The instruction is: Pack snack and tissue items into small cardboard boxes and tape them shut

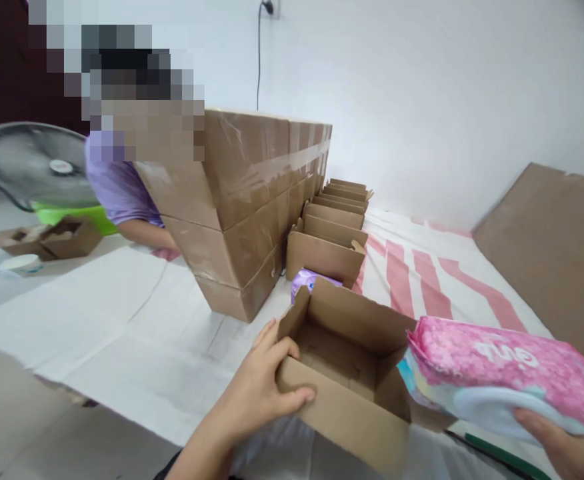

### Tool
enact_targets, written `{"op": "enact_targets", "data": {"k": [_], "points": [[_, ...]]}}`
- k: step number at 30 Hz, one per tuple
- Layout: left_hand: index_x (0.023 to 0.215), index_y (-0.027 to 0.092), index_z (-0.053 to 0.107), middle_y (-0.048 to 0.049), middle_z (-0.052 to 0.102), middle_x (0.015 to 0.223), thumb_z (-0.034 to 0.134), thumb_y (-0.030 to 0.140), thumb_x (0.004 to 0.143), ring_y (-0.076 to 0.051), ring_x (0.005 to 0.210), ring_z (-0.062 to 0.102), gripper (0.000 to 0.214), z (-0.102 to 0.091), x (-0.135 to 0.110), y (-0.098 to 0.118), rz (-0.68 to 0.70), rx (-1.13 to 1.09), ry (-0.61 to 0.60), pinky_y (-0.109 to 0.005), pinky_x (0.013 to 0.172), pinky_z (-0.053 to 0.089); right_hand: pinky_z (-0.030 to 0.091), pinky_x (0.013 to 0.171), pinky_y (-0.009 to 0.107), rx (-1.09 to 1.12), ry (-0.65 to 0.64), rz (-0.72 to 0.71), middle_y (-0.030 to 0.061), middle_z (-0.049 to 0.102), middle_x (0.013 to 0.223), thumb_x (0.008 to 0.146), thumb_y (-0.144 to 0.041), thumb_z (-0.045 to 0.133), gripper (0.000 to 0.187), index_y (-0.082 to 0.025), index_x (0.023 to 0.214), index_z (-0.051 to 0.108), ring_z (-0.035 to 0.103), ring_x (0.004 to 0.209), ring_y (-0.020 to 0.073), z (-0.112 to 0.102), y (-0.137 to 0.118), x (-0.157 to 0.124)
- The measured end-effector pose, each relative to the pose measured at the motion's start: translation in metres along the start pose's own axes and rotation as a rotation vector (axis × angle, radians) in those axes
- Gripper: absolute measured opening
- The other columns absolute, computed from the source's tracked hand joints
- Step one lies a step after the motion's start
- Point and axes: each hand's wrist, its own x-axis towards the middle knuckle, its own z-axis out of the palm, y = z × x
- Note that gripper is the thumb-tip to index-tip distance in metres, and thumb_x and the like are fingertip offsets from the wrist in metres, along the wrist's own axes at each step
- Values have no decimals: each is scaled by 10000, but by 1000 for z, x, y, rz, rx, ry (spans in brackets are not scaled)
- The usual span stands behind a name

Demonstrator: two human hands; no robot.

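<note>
My left hand (259,383) is closed on the left end of an open cardboard box (352,427), its thumb against the near outer wall. Nothing lies inside the box, which has brown walls and stands on the covered table. At the lower right, my right hand (567,443) grips a pack of wet wipes (517,353) with a pink top, white lettering and a pale plastic lid on its side. One end of the pack is by the right end of the box. A purple pack (305,280) shows partly behind the box.
Taped cartons (252,173) form a tall stack in the middle. Several open boxes (327,257) stand in a row beside it. A person in a purple sleeve (122,183) is behind the stack, near a fan (32,163). A cardboard sheet (547,247) leans at the right.
</note>
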Motion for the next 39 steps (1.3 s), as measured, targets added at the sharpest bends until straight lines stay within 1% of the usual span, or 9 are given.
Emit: {"op": "enact_targets", "data": {"k": [5,8,11,16,22,26,31,34,39], "points": [[882,229,560,-74,590,1189,734,368,761,-318,1161,557,253,2,1,-11,-10,-26,-32,-467,955,508,627,607,501,259,-222,226,126,774,821,456,-531,887,511,-246,850,727,725,680,373,31,-7,-9],[990,236,588,-132,353,1530,704,372,815,-391,1417,348,250,7,-1,-14,125,-19,77,-551,1096,405,596,496,387,292,-270,249,95,757,707,529,-552,864,420,-210,716,709,680,529,271,43,-8,-12],[1057,251,596,-105,177,1641,676,345,850,-394,1476,261,241,11,-2,-17,202,21,108,-567,1133,371,571,476,340,308,-297,218,69,736,652,587,-555,841,392,-209,726,718,661,521,240,47,-8,-14],[1025,259,638,-75,263,1626,635,335,880,-367,1459,319,163,7,-4,-19,182,-11,134,-559,1147,370,567,507,345,304,-415,214,74,718,633,663,-601,774,414,-196,731,718,666,566,251,51,-15,-19],[948,267,650,-93,553,1430,579,611,862,-364,1374,457,361,-45,5,9,202,-520,72,-540,1109,414,596,577,382,284,-413,88,99,750,769,543,-539,856,491,-202,880,738,693,659,288,44,-36,-13],[1243,292,593,-109,548,1437,665,658,781,-357,1391,439,594,-68,46,50,215,-617,-174,-520,1126,384,600,592,384,338,-473,-63,95,745,789,549,-490,870,495,-210,931,725,705,721,306,56,-77,-1],[1478,308,324,-153,378,1565,893,549,555,-358,1413,409,1111,-50,122,82,200,-753,-435,-555,1151,320,579,610,320,450,-589,-171,53,747,820,601,-467,875,437,-201,905,706,690,716,235,116,-135,19],[1487,241,336,-185,481,1487,936,448,517,-381,1341,491,1159,-35,159,84,64,-872,-370,-569,1112,365,575,639,318,499,-620,-177,53,760,856,578,-492,884,496,-187,924,701,700,760,242,158,-155,37],[1232,120,620,-172,728,1149,946,305,521,-349,1107,670,804,-29,202,68,38,-1032,-252,-460,993,487,583,647,350,475,-721,-86,74,777,854,560,-525,878,559,-174,957,699,724,760,262,210,-163,75]]}}
